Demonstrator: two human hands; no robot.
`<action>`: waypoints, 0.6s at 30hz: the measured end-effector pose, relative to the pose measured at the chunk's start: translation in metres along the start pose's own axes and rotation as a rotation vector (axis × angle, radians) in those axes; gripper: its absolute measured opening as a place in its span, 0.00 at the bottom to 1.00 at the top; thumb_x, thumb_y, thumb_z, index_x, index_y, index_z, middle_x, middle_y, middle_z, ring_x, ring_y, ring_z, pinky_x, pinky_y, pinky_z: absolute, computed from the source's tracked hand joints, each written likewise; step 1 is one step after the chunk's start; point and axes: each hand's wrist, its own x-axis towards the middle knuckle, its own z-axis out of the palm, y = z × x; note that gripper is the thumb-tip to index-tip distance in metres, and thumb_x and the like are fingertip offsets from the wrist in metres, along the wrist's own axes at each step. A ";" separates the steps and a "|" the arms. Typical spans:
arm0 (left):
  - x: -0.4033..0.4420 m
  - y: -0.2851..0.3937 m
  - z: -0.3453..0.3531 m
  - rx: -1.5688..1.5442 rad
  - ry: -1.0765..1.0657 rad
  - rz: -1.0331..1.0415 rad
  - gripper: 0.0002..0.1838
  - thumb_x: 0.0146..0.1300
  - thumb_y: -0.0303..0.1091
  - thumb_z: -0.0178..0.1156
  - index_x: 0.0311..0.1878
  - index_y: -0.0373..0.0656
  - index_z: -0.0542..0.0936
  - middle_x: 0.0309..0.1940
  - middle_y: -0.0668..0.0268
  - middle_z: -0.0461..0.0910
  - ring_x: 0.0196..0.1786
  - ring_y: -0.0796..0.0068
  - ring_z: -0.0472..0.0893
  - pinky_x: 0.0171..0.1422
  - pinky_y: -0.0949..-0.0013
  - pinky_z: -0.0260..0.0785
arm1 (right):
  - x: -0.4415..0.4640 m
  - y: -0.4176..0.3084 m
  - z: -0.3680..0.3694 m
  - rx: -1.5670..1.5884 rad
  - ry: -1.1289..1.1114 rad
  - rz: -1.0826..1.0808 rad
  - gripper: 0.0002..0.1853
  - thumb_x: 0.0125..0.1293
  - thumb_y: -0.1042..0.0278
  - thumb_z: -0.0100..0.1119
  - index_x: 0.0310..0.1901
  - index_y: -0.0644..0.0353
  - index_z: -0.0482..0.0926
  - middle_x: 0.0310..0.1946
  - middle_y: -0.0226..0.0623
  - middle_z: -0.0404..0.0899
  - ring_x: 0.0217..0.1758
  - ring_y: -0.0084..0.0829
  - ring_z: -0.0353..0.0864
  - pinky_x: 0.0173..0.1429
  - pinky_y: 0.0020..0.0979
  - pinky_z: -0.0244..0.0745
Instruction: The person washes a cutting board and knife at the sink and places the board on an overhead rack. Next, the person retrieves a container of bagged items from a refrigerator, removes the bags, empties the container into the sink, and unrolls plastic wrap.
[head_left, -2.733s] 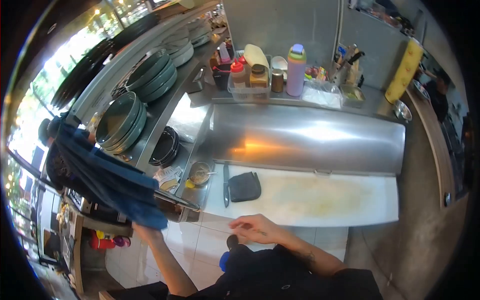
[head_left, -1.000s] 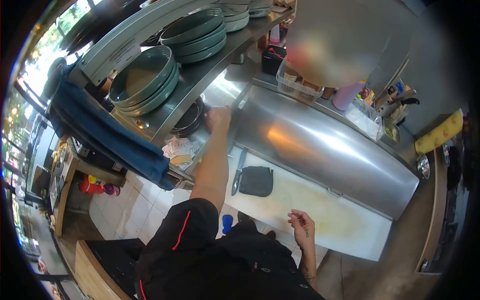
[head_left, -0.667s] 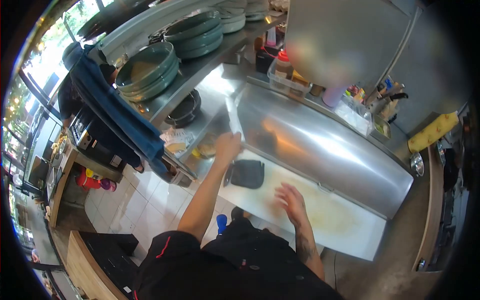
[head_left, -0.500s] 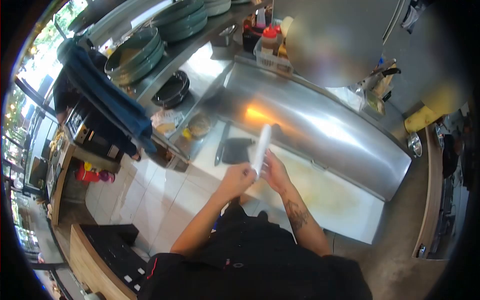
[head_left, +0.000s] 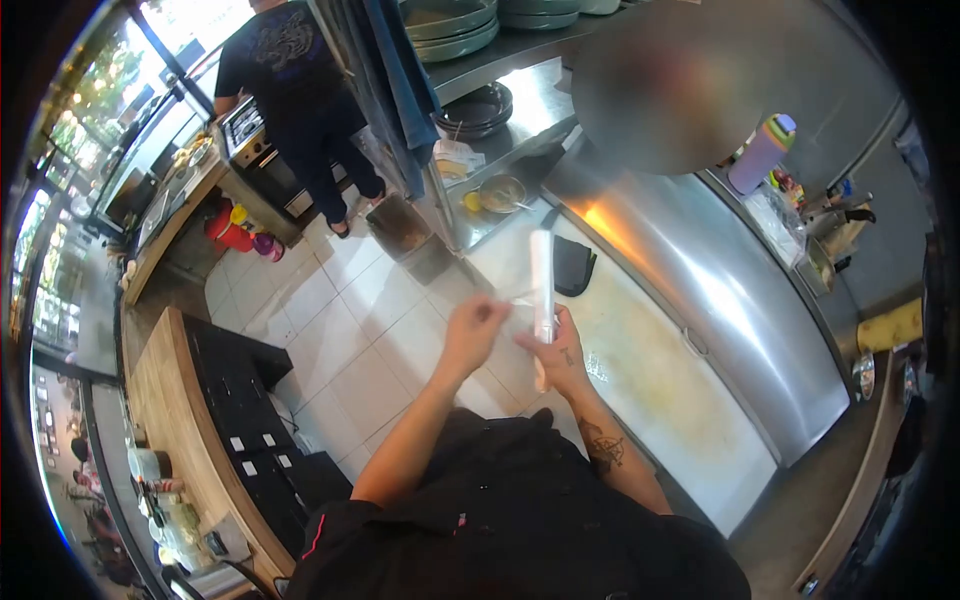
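Observation:
My right hand (head_left: 560,352) is wrapped round the lower part of a white roll (head_left: 542,275), which stands upright in front of me. To its left my left hand (head_left: 475,335) is pinched at a thin clear film that stretches from the roll; the film is blurred and hard to make out. Behind the roll, a folded dark cloth (head_left: 573,267) lies on the white cutting board (head_left: 650,370). Near the board's far left end is a small bowl (head_left: 501,193) with a utensil in it. The knife is mostly hidden.
A co-worker (head_left: 290,100) stands at a stove (head_left: 245,135) at the back left. A grey bin (head_left: 408,240) is on the floor. Blue cloths (head_left: 395,90) hang beside the plate shelf (head_left: 520,52). A wooden counter (head_left: 190,420) runs along the left; a steel lid (head_left: 720,290) borders the board.
My left hand took the white roll from near the shelf and brought it to my right hand, which now holds it. My left hand has moved off to its left. The view has turned left.

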 end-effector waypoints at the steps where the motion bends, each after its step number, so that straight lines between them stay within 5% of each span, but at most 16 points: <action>1: -0.003 -0.004 -0.011 -0.190 0.018 0.052 0.09 0.71 0.34 0.62 0.37 0.40 0.78 0.31 0.69 0.81 0.31 0.78 0.78 0.38 0.72 0.72 | -0.002 0.004 -0.001 0.234 -0.046 0.173 0.25 0.65 0.64 0.70 0.59 0.61 0.70 0.37 0.34 0.81 0.39 0.25 0.80 0.45 0.30 0.77; 4: -0.015 0.020 -0.044 -0.550 0.013 -0.104 0.06 0.72 0.32 0.59 0.37 0.45 0.74 0.31 0.71 0.79 0.29 0.79 0.77 0.35 0.73 0.69 | -0.001 -0.005 0.015 0.630 -0.152 0.320 0.23 0.65 0.68 0.68 0.59 0.60 0.71 0.35 0.31 0.79 0.39 0.24 0.81 0.44 0.29 0.78; 9: -0.017 0.029 -0.138 -0.450 0.119 -0.193 0.07 0.72 0.33 0.58 0.37 0.48 0.70 0.28 0.75 0.73 0.23 0.89 0.65 0.27 0.81 0.57 | 0.006 0.012 0.075 0.799 -0.253 0.304 0.20 0.68 0.68 0.65 0.59 0.57 0.70 0.44 0.35 0.77 0.46 0.31 0.82 0.49 0.39 0.81; 12: -0.014 0.018 -0.196 -0.365 0.122 -0.040 0.07 0.73 0.36 0.60 0.42 0.46 0.72 0.26 0.78 0.72 0.23 0.90 0.64 0.26 0.80 0.55 | 0.005 0.015 0.121 0.819 -0.202 0.317 0.21 0.68 0.67 0.66 0.59 0.57 0.70 0.42 0.35 0.77 0.44 0.32 0.82 0.47 0.37 0.81; 16: -0.016 -0.009 -0.273 -0.262 0.036 -0.364 0.17 0.74 0.46 0.61 0.47 0.38 0.84 0.27 0.80 0.75 0.26 0.91 0.66 0.27 0.80 0.53 | 0.011 0.028 0.171 0.468 -0.161 0.366 0.21 0.65 0.72 0.68 0.58 0.57 0.71 0.46 0.35 0.79 0.44 0.33 0.84 0.50 0.35 0.81; 18: -0.023 -0.011 -0.309 -0.267 0.136 -0.316 0.18 0.74 0.46 0.60 0.45 0.38 0.86 0.27 0.79 0.75 0.27 0.90 0.67 0.28 0.80 0.54 | 0.011 0.024 0.192 0.464 -0.165 0.346 0.21 0.65 0.70 0.67 0.57 0.58 0.72 0.45 0.34 0.79 0.43 0.33 0.83 0.49 0.35 0.81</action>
